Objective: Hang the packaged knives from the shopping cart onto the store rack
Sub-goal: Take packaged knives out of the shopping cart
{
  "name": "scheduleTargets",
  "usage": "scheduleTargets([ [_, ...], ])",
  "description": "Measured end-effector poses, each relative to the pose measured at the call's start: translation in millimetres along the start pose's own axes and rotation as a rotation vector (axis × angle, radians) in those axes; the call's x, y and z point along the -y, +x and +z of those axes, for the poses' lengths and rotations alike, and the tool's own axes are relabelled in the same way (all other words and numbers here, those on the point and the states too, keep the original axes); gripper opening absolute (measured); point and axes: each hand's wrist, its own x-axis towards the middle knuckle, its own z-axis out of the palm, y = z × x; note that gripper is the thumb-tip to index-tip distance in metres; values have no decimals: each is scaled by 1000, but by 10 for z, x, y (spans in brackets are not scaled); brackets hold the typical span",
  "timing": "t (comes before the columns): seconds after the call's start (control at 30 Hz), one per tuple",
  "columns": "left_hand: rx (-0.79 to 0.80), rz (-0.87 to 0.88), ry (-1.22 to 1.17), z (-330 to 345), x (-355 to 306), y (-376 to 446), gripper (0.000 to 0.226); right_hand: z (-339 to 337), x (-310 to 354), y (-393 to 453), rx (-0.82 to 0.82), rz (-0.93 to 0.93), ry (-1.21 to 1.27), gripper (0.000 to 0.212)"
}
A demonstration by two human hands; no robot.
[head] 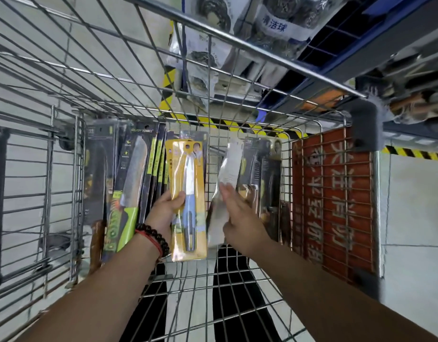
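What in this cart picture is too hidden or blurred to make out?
Head view:
- White packet: blurred, and the right hand covers its lower part; contents unreadable.
- Dark knife packs behind the yellow knife pack: only edges show.
- Store rack: hooks not identifiable.
- Left hand: fingers behind the yellow pack are hidden.

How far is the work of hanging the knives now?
No knife can be seen hung on a rack yet. In hand: the left hand holds a yellow packaged knife, while the right hand touches a white package. Left: many dark knife packages in the shopping cart.
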Motion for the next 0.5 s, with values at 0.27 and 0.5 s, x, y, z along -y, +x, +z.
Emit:
scheduleTargets([
  [0.27, 65, 19, 13, 53, -1, -67, 92, 37, -56, 11, -29, 206, 55, 63],
  [0.5, 23, 16, 69, 111, 23, -86, 67, 179, 178, 285, -236, 496, 462, 77],
])
